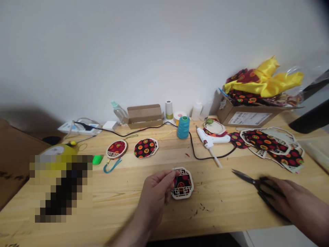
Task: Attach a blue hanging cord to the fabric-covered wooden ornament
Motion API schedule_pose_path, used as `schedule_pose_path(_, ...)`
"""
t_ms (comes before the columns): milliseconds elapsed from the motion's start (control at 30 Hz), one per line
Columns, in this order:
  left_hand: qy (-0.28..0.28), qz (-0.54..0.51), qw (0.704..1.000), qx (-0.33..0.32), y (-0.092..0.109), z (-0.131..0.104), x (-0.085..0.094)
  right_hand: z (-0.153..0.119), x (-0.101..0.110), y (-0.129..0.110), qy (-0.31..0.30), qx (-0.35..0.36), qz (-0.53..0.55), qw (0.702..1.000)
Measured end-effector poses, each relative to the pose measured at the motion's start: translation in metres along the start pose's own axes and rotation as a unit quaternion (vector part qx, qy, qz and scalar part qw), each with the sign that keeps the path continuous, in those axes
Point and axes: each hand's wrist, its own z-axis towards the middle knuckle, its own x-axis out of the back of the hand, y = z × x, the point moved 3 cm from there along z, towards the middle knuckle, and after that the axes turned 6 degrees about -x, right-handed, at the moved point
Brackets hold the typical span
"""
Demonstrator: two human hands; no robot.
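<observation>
Bare hands [159, 188] and forearms [137, 219]

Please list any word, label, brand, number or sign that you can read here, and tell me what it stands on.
No text is readable.
White label on the cardboard box holding fabric: too small and blurred.
Small sticker on the same box's left side: too small.
Dark characters on the brown box at far left: too blurred.
Dark marks at the table's near left corner: blurred and cut off.
</observation>
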Motion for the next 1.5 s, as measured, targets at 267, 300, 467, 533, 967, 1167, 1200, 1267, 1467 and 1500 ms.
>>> schedule_pose_path(267,0.008,0.003,1.000,-0.005,0.000,0.003,0.001,-0.013,-0.017,0.021,0.024,0.023,0.035,0.999)
schedule_pose_path(300,0.008,0.003,1.000,-0.006,-0.001,0.003,0.002,-0.014,-0.017,0.024,0.020,0.016,0.041,0.999)
schedule_pose_path(467,0.004,0.011,1.000,-0.015,-0.005,0.006,0.003,-0.012,0.005,0.007,-0.027,-0.033,0.097,0.994)
schedule_pose_path(533,0.001,0.017,1.000,-0.018,-0.007,0.006,0.002,-0.011,0.018,-0.020,-0.058,-0.033,0.153,0.986)
schedule_pose_path(967,0.012,0.047,0.998,-0.041,-0.003,0.002,0.002,0.012,0.035,-0.168,-0.288,0.069,0.257,0.920)
schedule_pose_path(1167,0.007,0.101,0.993,-0.068,0.001,0.001,0.001,0.017,0.025,-0.181,-0.318,0.101,0.229,0.914)
schedule_pose_path(1200,0.003,0.110,0.991,-0.074,0.001,0.001,0.001,0.018,0.025,-0.183,-0.319,0.103,0.233,0.913)
schedule_pose_path(1267,-0.009,0.130,0.988,-0.086,0.001,-0.001,0.001,0.019,0.025,-0.186,-0.315,0.102,0.238,0.913)
schedule_pose_path(1467,-0.034,0.153,0.983,-0.093,0.001,-0.006,-0.002,0.022,0.028,-0.194,-0.302,0.108,0.254,0.912)
schedule_pose_path(1500,-0.041,0.149,0.983,-0.098,0.001,-0.006,-0.003,0.022,0.028,-0.195,-0.300,0.110,0.259,0.912)
